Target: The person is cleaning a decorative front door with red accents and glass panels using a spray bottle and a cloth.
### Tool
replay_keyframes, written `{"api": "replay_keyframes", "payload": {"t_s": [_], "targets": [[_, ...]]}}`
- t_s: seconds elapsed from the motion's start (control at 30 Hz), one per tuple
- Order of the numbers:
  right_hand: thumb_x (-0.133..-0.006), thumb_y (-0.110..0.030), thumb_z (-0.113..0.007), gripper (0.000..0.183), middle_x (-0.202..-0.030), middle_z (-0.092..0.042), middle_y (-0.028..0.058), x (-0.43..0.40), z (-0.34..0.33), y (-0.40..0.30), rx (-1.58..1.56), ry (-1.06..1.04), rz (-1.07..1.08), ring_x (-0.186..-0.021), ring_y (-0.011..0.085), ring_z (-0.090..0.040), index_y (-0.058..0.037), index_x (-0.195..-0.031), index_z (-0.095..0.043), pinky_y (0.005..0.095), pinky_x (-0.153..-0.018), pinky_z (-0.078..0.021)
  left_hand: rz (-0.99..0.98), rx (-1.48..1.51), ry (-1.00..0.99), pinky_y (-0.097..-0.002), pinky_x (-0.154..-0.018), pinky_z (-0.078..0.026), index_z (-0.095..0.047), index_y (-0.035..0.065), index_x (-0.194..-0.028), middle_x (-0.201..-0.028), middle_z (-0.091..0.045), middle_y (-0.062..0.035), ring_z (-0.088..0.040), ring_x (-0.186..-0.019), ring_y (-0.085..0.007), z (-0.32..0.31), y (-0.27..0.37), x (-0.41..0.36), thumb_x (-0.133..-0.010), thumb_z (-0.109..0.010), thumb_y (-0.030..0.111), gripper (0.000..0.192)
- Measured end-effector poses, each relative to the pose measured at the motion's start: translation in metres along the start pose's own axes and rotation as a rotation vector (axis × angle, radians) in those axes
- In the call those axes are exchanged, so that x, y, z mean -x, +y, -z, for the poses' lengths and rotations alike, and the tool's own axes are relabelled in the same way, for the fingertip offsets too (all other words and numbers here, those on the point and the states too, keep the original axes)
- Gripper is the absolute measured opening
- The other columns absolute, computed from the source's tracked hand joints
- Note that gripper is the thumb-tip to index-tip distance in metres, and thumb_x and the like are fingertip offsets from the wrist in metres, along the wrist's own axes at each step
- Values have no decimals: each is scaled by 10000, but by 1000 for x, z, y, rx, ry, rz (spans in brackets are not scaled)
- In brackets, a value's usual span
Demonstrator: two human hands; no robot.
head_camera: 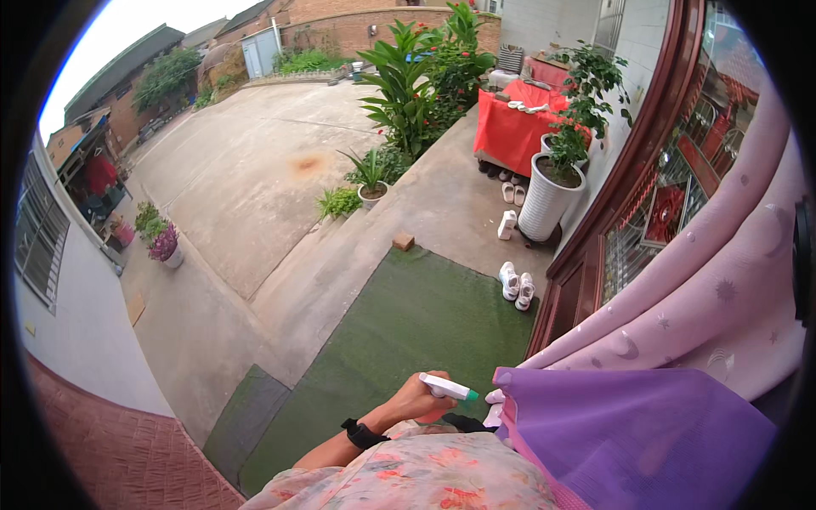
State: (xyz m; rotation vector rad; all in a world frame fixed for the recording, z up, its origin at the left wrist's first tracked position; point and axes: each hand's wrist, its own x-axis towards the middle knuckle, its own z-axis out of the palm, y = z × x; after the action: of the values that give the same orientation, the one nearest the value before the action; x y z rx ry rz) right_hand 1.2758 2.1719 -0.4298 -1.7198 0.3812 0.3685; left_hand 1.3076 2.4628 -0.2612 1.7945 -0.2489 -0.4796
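My left hand [417,400], with a black band on the wrist, is closed around the neck of a spray bottle just in front of my floral top [440,472]. The bottle's white trigger head [444,386] with its green nozzle points to the right; the hand and my clothing hide most of its body. To the right a sheer purple cloth [625,427] with a pink edge spreads out. A faint skin-toned shape shows through it, perhaps my right hand or arm, but no fingers can be made out.
A pink curtain [701,299] hangs beside a red-brown door frame [593,274]. Green matting [408,319] covers the walkway, with white sneakers [516,287] and a brick [403,241] at its edges. Beyond stand a white planter [551,197] and a red-covered table [510,137]. Steps lead left to a concrete yard [255,166].
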Motion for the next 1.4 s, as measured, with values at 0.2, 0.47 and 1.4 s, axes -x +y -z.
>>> {"api": "replay_keyframes", "payload": {"t_s": [0.2, 0.47, 1.4], "targets": [[-872, -336, -437, 454, -1070, -601, 197, 17, -28, 58, 57, 222, -211, -998, 317, -587, 11, -1143, -549, 418, -863, -463, -23, -48, -316, -268, -623, -446, -625, 59, -836, -742, -609, -20, -549, -682, -108, 24, 21, -96, -719, -721, 162, 184], [-862, -329, -447, 444, -1049, -608, 206, 4, -118, 80, -116, 455, -400, -980, 321, -593, 13, -1119, -566, 412, -852, -467, -139, -121, -607, -285, -647, -475, -636, 51, -887, -781, -634, -37, -592, -710, -139, 69, 32, -208, -709, -725, 143, 219], [-779, -287, -635, 304, -847, -652, 83, -251, 9, -57, -119, 803, -573, -792, 167, -619, -20, -925, -631, 298, -669, -487, -64, -137, -771, -266, -620, -453, -627, 55, -831, -719, -609, -9, -551, -673, -95, 119, 72, -521, -699, -724, 97, 169]]}}
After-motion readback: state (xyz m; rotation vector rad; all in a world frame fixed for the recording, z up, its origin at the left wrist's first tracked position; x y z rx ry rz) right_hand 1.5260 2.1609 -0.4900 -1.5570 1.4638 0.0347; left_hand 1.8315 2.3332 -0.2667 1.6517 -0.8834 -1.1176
